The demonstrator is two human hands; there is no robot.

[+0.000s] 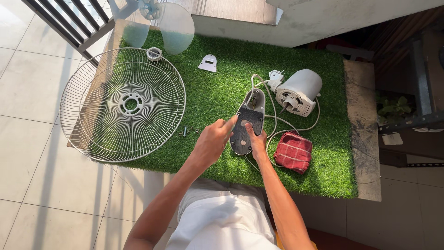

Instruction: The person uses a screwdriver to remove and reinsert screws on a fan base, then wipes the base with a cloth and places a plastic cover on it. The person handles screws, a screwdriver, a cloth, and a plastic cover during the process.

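Green artificial turf (222, 88) covers table. Dark oval fan base housing (246, 124) lies mid-mat, underside up. Left hand (213, 141) grips its left edge; right hand (255, 138) presses fingers on it. Motor unit (299, 91) just behind, wire fan guard (124, 105) left, red checked cloth (293, 152) right.

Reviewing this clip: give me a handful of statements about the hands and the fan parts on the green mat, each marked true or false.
1. Both hands touch the dark oval fan base. True: the left hand and the right hand are both on it.
2. The wire fan guard lies right of the motor housing. False: it lies to the left, at the mat's left edge.
3. A red checked cloth lies on the green mat. True.
4. The left hand holds the clear fan blade. False: the blade lies at the far edge, untouched.
5. Small screws lie near the guard. True.
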